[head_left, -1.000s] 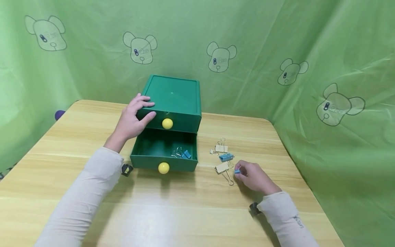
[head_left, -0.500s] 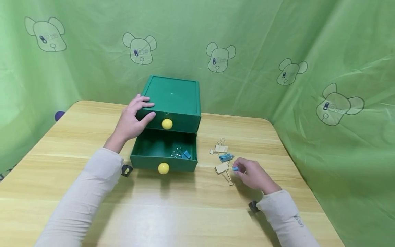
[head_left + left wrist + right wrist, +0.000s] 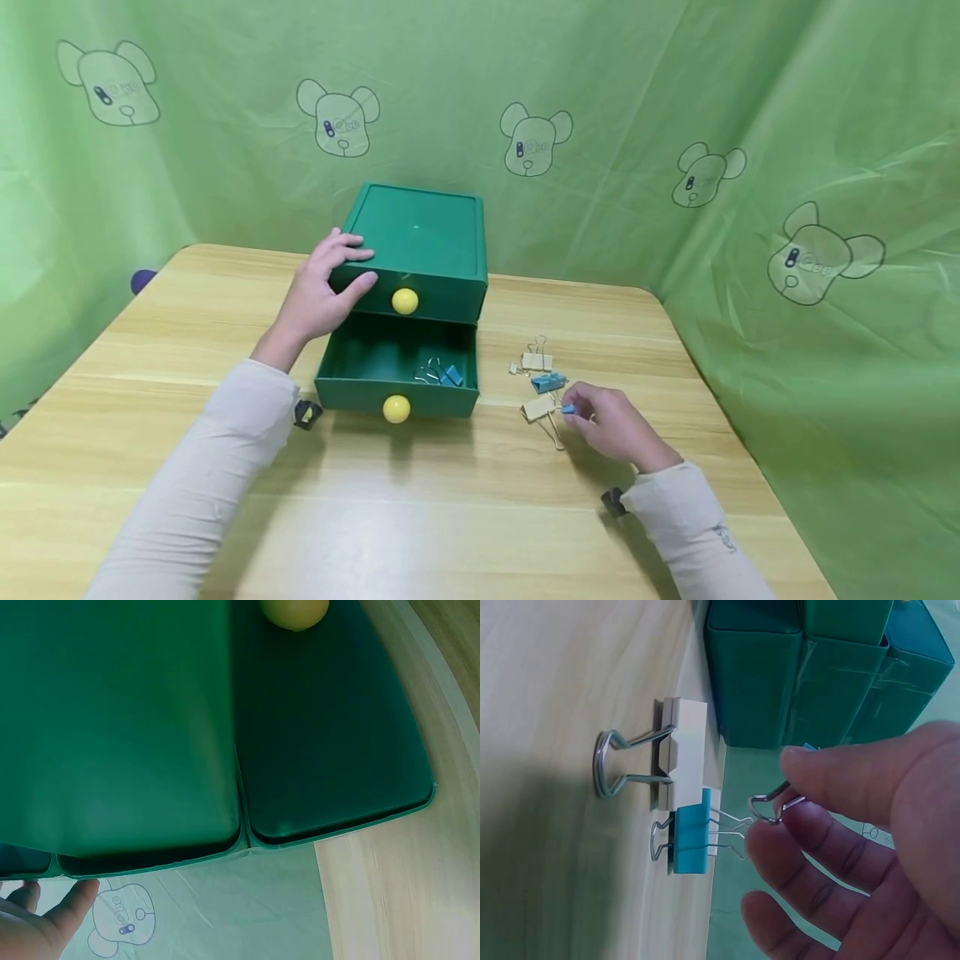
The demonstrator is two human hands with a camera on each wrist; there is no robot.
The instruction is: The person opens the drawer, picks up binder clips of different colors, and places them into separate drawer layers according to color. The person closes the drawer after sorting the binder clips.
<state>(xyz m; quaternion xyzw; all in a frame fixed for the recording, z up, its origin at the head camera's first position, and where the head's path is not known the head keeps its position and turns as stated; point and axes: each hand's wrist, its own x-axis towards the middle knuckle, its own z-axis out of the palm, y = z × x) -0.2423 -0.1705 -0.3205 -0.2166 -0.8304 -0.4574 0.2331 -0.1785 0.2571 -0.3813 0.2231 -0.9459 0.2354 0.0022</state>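
A green two-drawer box (image 3: 420,229) stands on the table with its lower drawer (image 3: 435,402) pulled out. My left hand (image 3: 311,292) rests on the box's left top edge, fingers spread over the corner. A blue binder clip (image 3: 450,376) with wire handles lies in that drawer. Between thumb and fingers, my right hand (image 3: 617,427) pinches a small blue binder clip (image 3: 568,409); its wire handle (image 3: 769,814) shows in the right wrist view. Just left of this hand lie a large cream binder clip (image 3: 538,407) and another blue binder clip (image 3: 549,382).
Behind those clips are a cream binder clip (image 3: 537,362) and a tiny cream clip (image 3: 513,367). Yellow ball knobs (image 3: 397,409) stick out from the drawer fronts. A green curtain (image 3: 600,217) hangs behind the wooden table (image 3: 450,517) and along its right side.
My right hand has shifted slightly left and away from me with the small blue binder clip, closer to the large cream one. The left hand stays on the box.
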